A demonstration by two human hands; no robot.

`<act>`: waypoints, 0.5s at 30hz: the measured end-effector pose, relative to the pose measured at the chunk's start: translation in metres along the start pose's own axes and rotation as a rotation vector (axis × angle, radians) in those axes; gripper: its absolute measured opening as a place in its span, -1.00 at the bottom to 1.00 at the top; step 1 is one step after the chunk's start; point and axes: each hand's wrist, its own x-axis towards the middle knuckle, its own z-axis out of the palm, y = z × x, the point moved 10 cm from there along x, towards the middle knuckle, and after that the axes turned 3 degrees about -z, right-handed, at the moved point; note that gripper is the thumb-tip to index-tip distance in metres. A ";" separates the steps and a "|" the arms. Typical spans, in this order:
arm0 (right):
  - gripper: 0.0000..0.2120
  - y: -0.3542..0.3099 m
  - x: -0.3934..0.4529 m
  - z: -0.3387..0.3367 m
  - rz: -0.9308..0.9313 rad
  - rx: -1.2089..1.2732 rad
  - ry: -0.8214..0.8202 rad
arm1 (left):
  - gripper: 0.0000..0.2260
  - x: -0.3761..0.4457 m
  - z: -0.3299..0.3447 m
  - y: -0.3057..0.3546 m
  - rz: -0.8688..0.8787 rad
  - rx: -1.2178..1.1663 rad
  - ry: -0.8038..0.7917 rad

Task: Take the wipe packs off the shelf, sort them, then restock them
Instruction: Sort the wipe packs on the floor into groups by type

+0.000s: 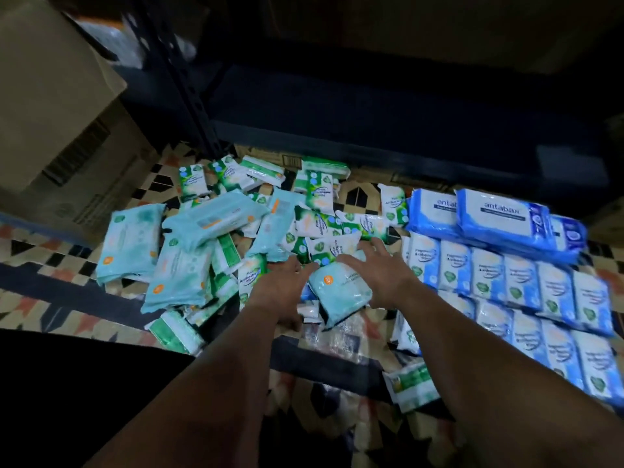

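Wipe packs lie spread over a patterned floor below a dark shelf (371, 96). A loose heap of teal packs (182, 265) and small green-and-white packs (331, 224) fills the left and middle. Blue-and-white packs (520, 278) lie in neat rows on the right, with large blue packs (499, 217) stacked behind them. Both my hands reach over a teal pack (341, 292) at the heap's near edge. My left hand (280, 288) is at its left side, fingers spread. My right hand (378, 275) hovers over its right side, fingers straight. Neither hand plainly grips it.
Cardboard boxes (57, 106) stand at the left beside the shelf's dark upright post (189, 106). A single green pack (412, 383) lies near my right forearm. A clear plastic wrapper (337, 336) lies on the floor under my hands.
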 end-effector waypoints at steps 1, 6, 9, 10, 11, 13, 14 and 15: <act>0.08 0.002 -0.001 -0.001 -0.007 0.034 0.010 | 0.11 0.000 -0.001 0.002 -0.006 0.045 0.035; -0.09 0.040 -0.007 -0.015 -0.004 0.494 0.087 | 0.20 0.004 -0.007 -0.002 0.020 -0.028 0.090; -0.28 0.079 -0.021 -0.016 0.143 0.842 0.171 | 0.20 0.007 -0.006 -0.007 0.035 -0.081 0.063; -0.34 0.089 -0.027 -0.019 0.188 0.985 0.224 | 0.17 0.008 -0.005 -0.010 0.034 -0.092 0.053; -0.39 0.097 -0.034 -0.021 0.233 1.117 0.278 | 0.15 0.009 -0.005 -0.012 0.034 -0.106 0.044; -0.46 0.111 -0.048 -0.024 0.334 1.296 0.396 | 0.14 0.010 -0.004 -0.011 0.045 -0.108 0.035; -0.44 0.117 -0.053 -0.024 0.380 1.349 0.435 | 0.14 0.011 -0.002 -0.009 0.053 -0.090 0.026; -0.39 0.121 -0.057 -0.025 0.410 1.388 0.466 | 0.14 0.011 -0.001 -0.007 0.058 -0.069 0.013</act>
